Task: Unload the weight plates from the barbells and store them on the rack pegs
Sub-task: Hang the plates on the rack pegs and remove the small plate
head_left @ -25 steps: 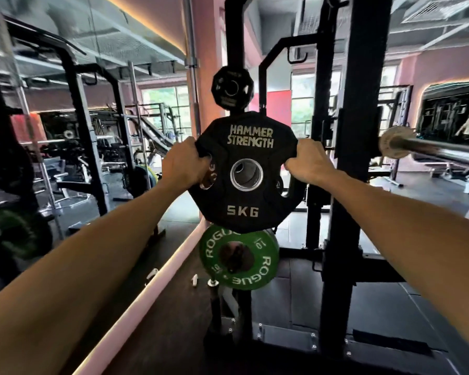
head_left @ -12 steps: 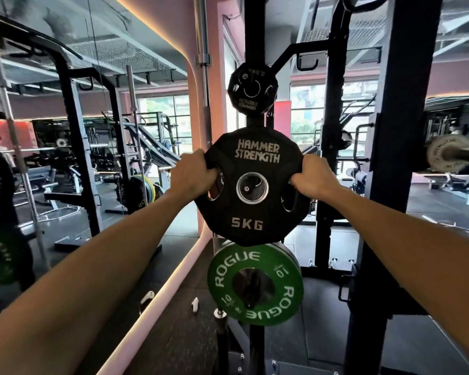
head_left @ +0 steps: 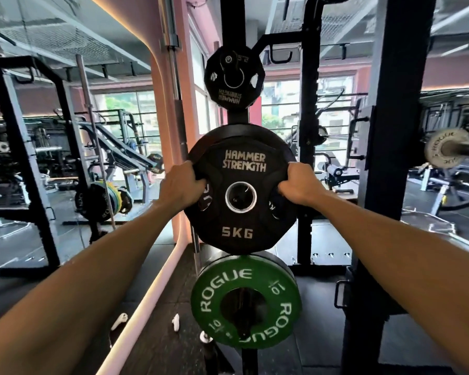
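A black 5 kg plate (head_left: 241,231) marked HAMMER STRENGTH is held upright in front of the rack upright (head_left: 233,20). My left hand (head_left: 180,186) grips its left handle hole and my right hand (head_left: 299,185) grips its right one. Its centre hole lines up with a dark peg end seen through it. Another black plate sits close behind it on the same level. Above hangs a smaller black 2.5 kg plate (head_left: 233,79). Below hangs a green ROGUE 10 kg plate (head_left: 245,301) on a lower peg.
A thick black rack post (head_left: 390,158) stands right of the plates. A barbell end (head_left: 447,151) with a pale ROGUE plate sticks in from the right edge. A mirror wall (head_left: 65,158) fills the left side. Small white items (head_left: 175,322) lie on the dark floor.
I have come closer to the rack upright with the 5 kg plate in both hands. The plate now sits centred on the middle peg, between the small plate and the green one.
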`<state>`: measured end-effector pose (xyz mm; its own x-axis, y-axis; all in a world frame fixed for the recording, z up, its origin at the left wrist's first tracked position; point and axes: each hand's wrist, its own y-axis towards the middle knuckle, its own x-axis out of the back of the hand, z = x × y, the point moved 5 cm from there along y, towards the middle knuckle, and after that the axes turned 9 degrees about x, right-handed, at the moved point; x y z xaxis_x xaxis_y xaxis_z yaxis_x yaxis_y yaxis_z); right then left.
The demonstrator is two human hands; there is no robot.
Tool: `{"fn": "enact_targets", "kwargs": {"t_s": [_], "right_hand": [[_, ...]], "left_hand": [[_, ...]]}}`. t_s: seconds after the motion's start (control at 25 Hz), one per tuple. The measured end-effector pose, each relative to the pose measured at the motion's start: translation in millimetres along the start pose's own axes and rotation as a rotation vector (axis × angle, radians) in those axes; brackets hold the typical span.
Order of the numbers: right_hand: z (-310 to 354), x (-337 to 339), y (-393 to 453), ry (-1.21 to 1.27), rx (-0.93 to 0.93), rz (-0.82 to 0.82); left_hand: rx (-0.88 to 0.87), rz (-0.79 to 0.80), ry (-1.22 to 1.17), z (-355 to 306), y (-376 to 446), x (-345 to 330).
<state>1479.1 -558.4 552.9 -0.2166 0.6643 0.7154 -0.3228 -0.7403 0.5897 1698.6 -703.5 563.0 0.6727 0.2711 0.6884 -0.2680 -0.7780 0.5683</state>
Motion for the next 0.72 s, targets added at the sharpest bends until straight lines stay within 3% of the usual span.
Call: {"fn": "enact_targets", "kwargs": {"t_s": [0.48,0.72], "right_hand": [[-60.4,-102.6,75.3,-0.096,-0.136,0.047],[-95.3,-134.8,114.5,-0.094,-0.195,0.071]], "left_hand": [[-0.007,0.126,-0.034,48.2,88.6,-117.7],[-0.053,0.109,-0.003,51.8,126.5,-165.6]]}}
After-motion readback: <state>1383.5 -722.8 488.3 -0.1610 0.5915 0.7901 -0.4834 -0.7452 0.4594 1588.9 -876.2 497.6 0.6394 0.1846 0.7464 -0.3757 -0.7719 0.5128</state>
